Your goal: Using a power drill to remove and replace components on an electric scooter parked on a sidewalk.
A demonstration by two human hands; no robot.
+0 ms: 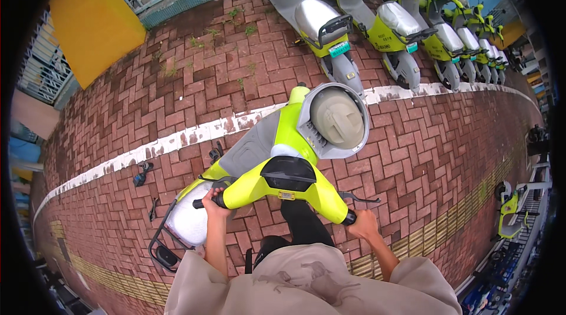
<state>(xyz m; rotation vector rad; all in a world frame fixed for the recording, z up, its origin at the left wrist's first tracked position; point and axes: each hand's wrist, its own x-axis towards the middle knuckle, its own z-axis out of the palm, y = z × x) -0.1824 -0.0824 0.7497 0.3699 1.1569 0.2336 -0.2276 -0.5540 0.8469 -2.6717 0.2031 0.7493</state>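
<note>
A yellow-green and grey electric scooter (289,115) stands in front of me, its handlebar (244,189) spanning between my hands. My left hand (213,202) is closed round the black grip at the left end. At the other end my right hand (364,225) wraps the tip of the black right grip (350,217), beside a thin brake lever (361,199). A dark display (288,173) sits mid-bar. Beyond it a beige helmet (337,118) rests in the grey front basket (364,137). The silver-covered seat (187,220) lies to the left, with a black rear rack (158,250).
On the red brick paving (200,85) lie a blue-and-black tool (141,174) and a small dark tool (153,209), left of the scooter. A white painted line (194,134) runs behind it. Several similar scooters (386,26) are parked in a row beyond. A yellow panel (94,23) stands far left.
</note>
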